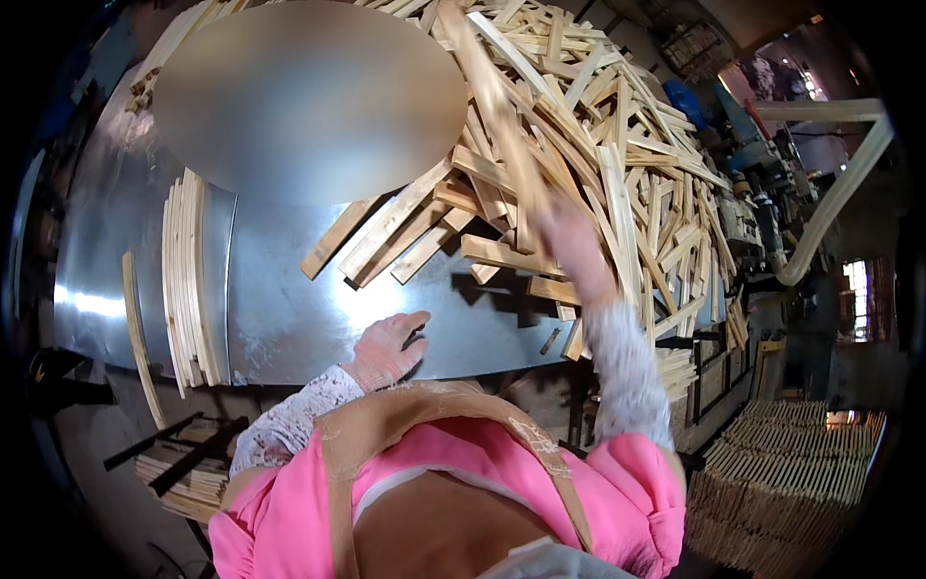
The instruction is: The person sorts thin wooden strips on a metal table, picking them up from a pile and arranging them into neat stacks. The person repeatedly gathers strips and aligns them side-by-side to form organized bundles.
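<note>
My right hand [576, 249], smeared by motion, reaches over the front of a big heap of wooden slats [641, 179]. Its fingers are closed around the near end of a long wooden slat [502, 121], which is blurred too and slants away over the pile. My left hand [386, 352] rests low at the front edge of the metal table [289, 280], loosely curled with a gap between thumb and fingers and nothing in it. Several slat ends jut toward me just beyond it.
A row of slats [185, 280] stands side by side on the table's left part, with a single slat [140, 333] overhanging the edge. Stacked wood [786, 482] sits at lower right, and a rack with slats [183, 473] at lower left. A blurred oval hides the upper left.
</note>
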Motion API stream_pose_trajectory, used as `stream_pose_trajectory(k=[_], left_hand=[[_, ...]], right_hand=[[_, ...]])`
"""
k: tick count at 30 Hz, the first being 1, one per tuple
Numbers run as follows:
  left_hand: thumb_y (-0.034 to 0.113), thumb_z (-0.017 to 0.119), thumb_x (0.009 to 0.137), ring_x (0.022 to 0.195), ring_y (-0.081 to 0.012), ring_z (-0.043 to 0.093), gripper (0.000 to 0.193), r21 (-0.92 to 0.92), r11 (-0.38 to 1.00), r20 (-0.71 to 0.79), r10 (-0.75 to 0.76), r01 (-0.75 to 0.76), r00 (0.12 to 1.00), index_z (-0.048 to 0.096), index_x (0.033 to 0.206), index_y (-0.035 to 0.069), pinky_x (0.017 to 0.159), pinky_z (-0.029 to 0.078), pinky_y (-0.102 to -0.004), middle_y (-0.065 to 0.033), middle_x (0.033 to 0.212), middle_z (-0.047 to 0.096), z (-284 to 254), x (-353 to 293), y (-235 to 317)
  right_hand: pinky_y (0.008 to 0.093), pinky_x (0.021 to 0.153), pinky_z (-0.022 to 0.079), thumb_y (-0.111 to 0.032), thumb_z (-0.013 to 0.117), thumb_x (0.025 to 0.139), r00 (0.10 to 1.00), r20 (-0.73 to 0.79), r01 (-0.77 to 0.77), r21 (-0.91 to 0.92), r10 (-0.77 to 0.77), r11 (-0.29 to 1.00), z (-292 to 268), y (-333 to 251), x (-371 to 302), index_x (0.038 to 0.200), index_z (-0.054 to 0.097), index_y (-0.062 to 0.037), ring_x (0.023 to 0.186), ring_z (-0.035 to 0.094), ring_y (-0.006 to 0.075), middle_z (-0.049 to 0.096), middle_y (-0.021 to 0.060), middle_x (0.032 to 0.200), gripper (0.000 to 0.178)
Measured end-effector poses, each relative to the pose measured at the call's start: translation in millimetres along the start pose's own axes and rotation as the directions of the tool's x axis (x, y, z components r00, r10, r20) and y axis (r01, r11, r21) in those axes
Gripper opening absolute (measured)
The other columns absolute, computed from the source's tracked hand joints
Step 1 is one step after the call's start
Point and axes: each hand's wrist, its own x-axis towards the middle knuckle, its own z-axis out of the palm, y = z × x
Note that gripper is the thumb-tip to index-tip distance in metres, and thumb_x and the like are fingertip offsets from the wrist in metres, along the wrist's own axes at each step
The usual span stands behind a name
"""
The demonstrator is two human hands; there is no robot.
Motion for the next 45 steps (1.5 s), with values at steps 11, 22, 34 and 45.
stream_pose_trajectory(k=[11,22,34,45], left_hand=[[0.028,0.068,0.096,0.107,-0.0347,0.072,0.052,-0.167,0.974,-0.188,-0.182,0.151,0.965,0.063,0.143,0.006,0.099,0.057,-0.0432,-0.0193,0.116,0.073,-33,-51,-67],[0.028,0.076,0.094,0.118,-0.0377,0.07,0.061,0.061,0.916,-0.371,0.39,-0.397,0.843,0.06,0.148,0.005,0.104,0.055,-0.0452,-0.0199,0.132,0.071,0,107,75],[0.039,0.067,0.099,0.114,-0.0421,0.071,0.08,0.179,0.915,0.254,0.311,-0.361,0.916,0.037,0.164,0.003,0.1,0.056,-0.0518,-0.0262,0.134,0.068,322,234,316],[0.03,0.079,0.089,0.126,-0.04,0.063,0.074,-0.066,0.678,0.756,0.513,-0.732,0.407,0.051,0.153,0.005,0.104,0.053,-0.0496,-0.02,0.147,0.061,436,192,345]], right_hand=[[0.0488,0.113,0.05,-0.033,0.069,0.093,0.954,0.202,-0.142,-0.343,0.221,0.929,15,78,79,0.154,0.052,-0.0068,0.127,0.065,0.0448,0.069,0.0298,0.133,0.068],[0.047,0.081,0.059,-0.055,0.051,0.112,0.967,-0.236,0.009,0.407,0.096,0.913,-98,15,85,0.126,0.067,-0.0036,0.089,0.075,0.0331,0.077,0.0155,0.098,0.056],[0.04,0.068,0.057,-0.041,0.063,0.107,0.519,-0.287,-0.041,0.933,0.805,0.358,-204,312,-156,0.113,0.062,-0.0084,0.078,0.069,0.0241,0.066,0.0078,0.092,0.033],[0.0483,0.1,0.054,-0.021,0.059,0.103,-0.12,-0.43,-0.771,0.608,0.895,0.188,-168,472,-529,0.127,0.069,0.0004,0.108,0.071,0.0468,0.075,0.0277,0.112,0.033]])
